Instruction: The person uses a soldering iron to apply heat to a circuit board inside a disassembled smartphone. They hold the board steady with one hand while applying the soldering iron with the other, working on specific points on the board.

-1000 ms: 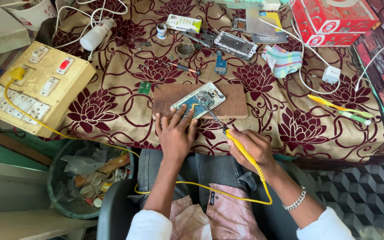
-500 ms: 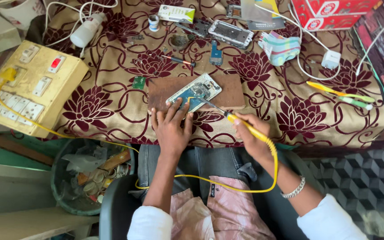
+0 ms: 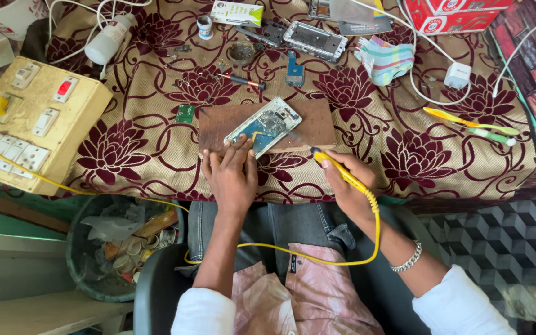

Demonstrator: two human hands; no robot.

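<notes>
On wooden board (image 3: pixel 317 121): left hand (image 3: pixel 231 177) flat on phone (image 3: pixel 263 126) | right hand (image 3: pixel 348 186) grip clamps soldering iron (image 3: pixel 342 177)

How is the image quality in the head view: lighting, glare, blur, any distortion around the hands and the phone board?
Head view: bright, even daylight with soft shadows; the opened phone on the wooden board is sharp, with slight glare on its metal. The left hand and the right hand holding the yellow soldering iron show no motion blur. Wide-angle bending curves the switch box at the left edge.
</notes>
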